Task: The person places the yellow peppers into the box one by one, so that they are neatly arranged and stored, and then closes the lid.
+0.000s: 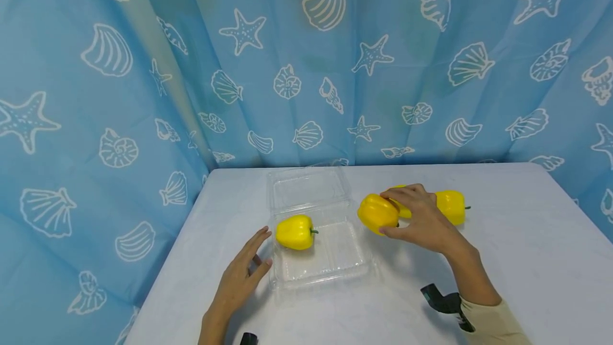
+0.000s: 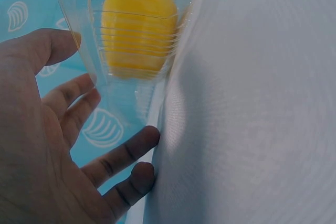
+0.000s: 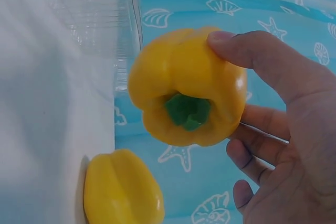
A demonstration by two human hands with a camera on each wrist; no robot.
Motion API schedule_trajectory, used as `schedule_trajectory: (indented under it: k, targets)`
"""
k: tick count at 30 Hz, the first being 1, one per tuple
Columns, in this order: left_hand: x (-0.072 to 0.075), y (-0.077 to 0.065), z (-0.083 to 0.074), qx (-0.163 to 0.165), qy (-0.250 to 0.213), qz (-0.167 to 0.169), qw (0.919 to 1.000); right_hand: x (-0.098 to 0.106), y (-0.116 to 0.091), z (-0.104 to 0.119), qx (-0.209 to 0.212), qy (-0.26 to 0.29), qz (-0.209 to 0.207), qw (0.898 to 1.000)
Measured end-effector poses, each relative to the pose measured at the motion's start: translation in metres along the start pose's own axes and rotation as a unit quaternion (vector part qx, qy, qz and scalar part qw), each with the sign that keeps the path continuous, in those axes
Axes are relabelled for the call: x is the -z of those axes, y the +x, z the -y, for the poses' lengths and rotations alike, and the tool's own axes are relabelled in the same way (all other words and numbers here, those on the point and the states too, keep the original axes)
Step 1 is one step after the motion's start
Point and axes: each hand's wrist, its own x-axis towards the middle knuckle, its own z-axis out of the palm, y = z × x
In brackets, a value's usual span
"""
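My right hand (image 1: 421,220) grips a yellow bell pepper (image 1: 378,213) between thumb and fingers, above the table just right of a clear plastic clamshell container (image 1: 335,270). In the right wrist view the held pepper's green stem (image 3: 188,111) faces the camera. Another yellow bell pepper (image 1: 294,232) lies on its side in the left part of the container's base, its stem to the right. My left hand (image 1: 241,270) is at the container's left side with fingers spread and relaxed. In the left wrist view its thumb and some fingertips are at the clear wall, holding nothing.
Behind my right hand, one more yellow bell pepper (image 1: 451,207) lies on the white-covered table (image 1: 527,260), and part of another (image 1: 404,211) shows beside it. The container's lid (image 1: 308,188) lies folded back toward the blue shell-patterned curtain (image 1: 287,41).
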Motion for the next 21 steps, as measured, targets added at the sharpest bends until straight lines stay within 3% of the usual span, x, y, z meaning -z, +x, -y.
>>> schedule_trajectory:
  k: [9,21]
  targets:
    - [0.002,0.000,0.001,0.003,-0.004,0.000,1.0000,-0.004,0.005,0.003,0.003,0.004,0.005,1.000]
    - [0.002,-0.001,-0.001,-0.001,0.000,0.000,1.0000,-0.008,0.016,0.011,0.043,0.021,-0.006,0.999]
